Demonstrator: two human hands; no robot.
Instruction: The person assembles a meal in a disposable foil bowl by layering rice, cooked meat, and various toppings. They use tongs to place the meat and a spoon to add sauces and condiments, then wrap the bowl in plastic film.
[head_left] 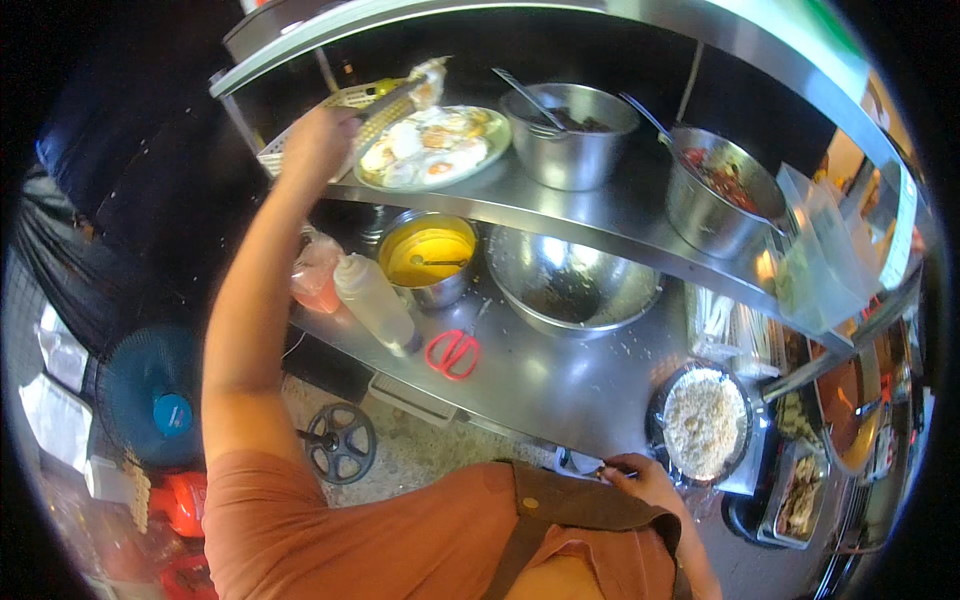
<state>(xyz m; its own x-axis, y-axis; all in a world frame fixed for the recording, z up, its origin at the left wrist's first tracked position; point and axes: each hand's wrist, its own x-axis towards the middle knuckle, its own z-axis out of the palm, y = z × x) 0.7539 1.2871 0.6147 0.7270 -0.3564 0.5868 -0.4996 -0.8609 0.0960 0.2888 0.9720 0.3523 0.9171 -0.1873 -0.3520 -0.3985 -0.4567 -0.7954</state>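
Stainless-steel shelf (622, 214) spans above a steel counter (535, 385). Left hand (318, 148): grip clasped around a slim utensil (388, 98), a fried egg (430, 86) at its tip, above the plate (499, 143) of fried eggs (425, 145). Right hand (648, 482), beside the counter's edge: grip unclear.

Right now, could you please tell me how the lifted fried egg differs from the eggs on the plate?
The lifted egg is held by a utensil in the left hand, while the plated eggs lie on the plate. The lifted egg looks folded and alone; the plated eggs are several, spread flatter and overlapping. Both show white with yellow-orange patches.
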